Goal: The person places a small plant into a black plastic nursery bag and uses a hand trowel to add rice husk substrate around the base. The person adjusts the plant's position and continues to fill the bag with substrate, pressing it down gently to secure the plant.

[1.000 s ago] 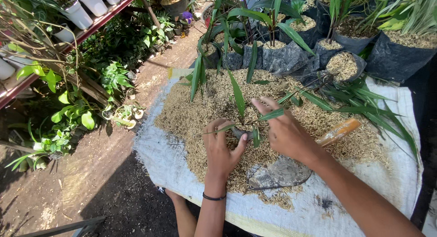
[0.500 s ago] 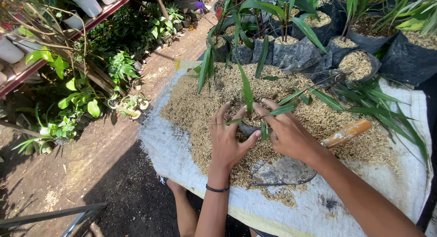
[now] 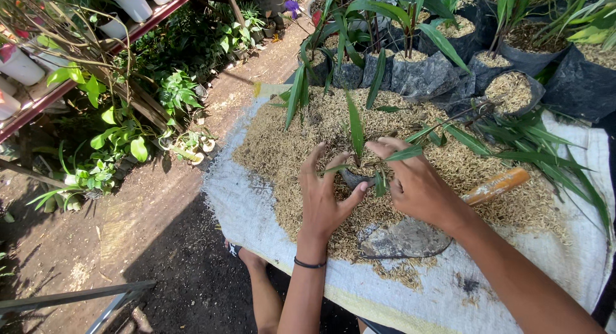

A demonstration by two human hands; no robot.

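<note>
The small dark grow bag holding a green long-leaved seedling sat mid-heap on the tan rice husks, cupped between both hands: the left hand and right hand gripped its rim. Potting seemed under way; firming husk around the stem looked due next. One orange-handled trowel lay beside, on one white woven sack.

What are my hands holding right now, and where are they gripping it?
Both the left hand and the right hand cup a small black grow bag with a seedling, gripping the bag's sides near its rim, half sunk in the rice husks.
</note>
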